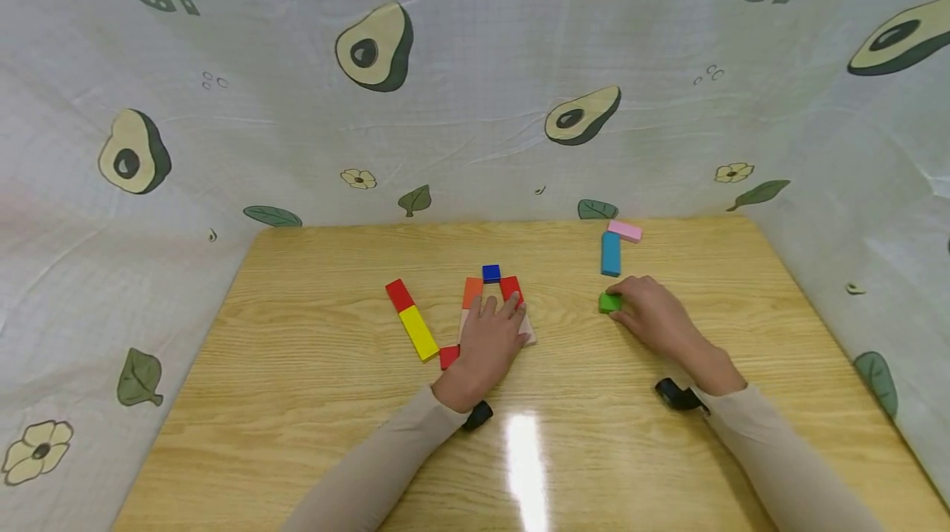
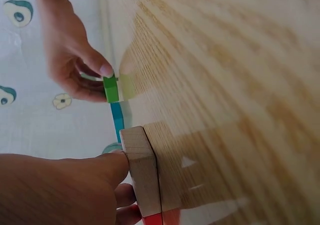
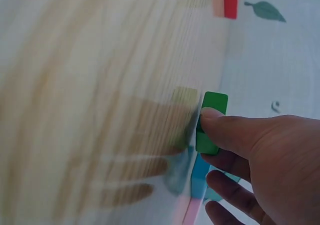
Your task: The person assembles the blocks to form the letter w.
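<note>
Between thumb and fingers, my right hand [image 1: 656, 317] pinches a small green block [image 1: 610, 303], held at the tabletop on the right. My left hand [image 1: 490, 350] lies with fingers spread over a group of blocks. In the left wrist view its thumb touches a plain wooden block [image 2: 140, 170]. A red block [image 1: 509, 286] continues that wooden one at its far end. To the left stand an orange block [image 1: 472, 290] and a second pale block, partly hidden by the hand. A dark blue block [image 1: 491, 274] sits at the group's far end. One small red block [image 1: 449, 357] lies beside the wrist.
Left of the group, a red block [image 1: 400, 294] and a yellow block [image 1: 419, 334] form a slanted line. Beyond my right hand lie a light blue block [image 1: 611, 255] and a pink block [image 1: 626, 231]. Patterned cloth [image 1: 475, 103] surrounds the wooden table [image 1: 297, 400] on three sides.
</note>
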`<state>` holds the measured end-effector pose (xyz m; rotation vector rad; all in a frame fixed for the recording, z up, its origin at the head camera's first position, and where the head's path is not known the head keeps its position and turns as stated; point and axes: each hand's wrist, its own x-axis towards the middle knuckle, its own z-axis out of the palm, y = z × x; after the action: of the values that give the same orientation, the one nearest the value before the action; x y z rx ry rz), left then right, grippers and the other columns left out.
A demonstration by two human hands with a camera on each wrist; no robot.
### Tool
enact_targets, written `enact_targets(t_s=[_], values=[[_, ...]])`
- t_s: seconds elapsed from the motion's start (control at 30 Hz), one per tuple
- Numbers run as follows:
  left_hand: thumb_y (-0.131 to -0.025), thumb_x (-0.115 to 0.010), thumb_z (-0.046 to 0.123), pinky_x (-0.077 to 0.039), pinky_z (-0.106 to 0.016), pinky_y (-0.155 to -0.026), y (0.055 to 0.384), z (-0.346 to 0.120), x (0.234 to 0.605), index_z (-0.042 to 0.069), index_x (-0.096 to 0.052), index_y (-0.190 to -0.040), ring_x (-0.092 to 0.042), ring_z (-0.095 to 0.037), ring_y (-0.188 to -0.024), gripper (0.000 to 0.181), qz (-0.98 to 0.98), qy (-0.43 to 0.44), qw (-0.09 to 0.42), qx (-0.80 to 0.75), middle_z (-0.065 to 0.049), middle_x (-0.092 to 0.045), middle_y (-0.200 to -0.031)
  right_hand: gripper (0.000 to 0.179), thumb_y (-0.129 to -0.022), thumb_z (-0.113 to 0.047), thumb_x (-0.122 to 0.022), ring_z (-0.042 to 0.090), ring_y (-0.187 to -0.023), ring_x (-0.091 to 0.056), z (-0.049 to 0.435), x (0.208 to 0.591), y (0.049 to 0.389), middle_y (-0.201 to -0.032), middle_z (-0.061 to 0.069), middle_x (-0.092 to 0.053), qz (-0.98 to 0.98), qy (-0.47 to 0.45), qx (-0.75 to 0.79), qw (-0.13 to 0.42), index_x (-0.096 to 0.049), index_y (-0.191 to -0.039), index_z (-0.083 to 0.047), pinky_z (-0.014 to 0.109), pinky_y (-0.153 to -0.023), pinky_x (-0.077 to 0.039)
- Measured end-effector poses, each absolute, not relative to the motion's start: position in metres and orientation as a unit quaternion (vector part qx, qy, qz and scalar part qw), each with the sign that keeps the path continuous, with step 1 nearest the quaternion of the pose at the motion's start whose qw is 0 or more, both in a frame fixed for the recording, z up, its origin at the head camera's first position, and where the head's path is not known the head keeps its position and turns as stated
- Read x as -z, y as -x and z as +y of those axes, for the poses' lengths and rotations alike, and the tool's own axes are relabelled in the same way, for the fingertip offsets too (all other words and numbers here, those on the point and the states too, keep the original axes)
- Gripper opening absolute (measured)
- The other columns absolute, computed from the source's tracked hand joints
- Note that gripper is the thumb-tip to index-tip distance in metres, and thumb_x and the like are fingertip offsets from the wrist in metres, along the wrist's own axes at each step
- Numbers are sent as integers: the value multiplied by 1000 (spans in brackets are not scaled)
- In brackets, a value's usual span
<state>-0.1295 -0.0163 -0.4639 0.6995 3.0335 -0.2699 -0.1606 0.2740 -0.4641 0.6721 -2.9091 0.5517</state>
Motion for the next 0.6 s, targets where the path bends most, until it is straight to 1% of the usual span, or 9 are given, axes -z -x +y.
enact_targets(t_s=[0.13,0.33,0.43,0.6], values=[[-107,-55,52,-35,-45,-120,129,-16,464,29,-54,-158,-50,-23,-140,55,971,-223,10,90,9,-47,-164,33,-90,-6,-84,40,-104,-67,260,462,153,-114,21,-74,-952,-238,-185,54,-73,-119,5,57,-93,-55],[-107,-54,53,-36,-44,-119,128,-15,463,30,-54,-158,-51,-22,-138,55,969,-223,5,103,10,-47,-164,31,-89,-8,-85,34,-101,-67,240,458,139,-110,15,-75,-947,-265,-174,48,-75,-116,2,51,-86,-58],[-108,-54,53,-36,-44,-119,128,-15,463,30,-53,-158,-51,-21,-139,55,969,-222,5,106,10,-47,-164,31,-89,-10,-86,31,-100,-67,232,458,133,-109,12,-75,-944,-278,-171,50,-75,-116,0,49,-85,-58],[-108,-54,53,-36,-44,-119,129,-14,462,31,-53,-158,-51,-21,-139,55,969,-219,7,112,11,-47,-164,30,-88,-10,-87,28,-100,-66,221,460,126,-109,9,-75,-937,-296,-181,52,-76,-114,-2,48,-87,-58]])
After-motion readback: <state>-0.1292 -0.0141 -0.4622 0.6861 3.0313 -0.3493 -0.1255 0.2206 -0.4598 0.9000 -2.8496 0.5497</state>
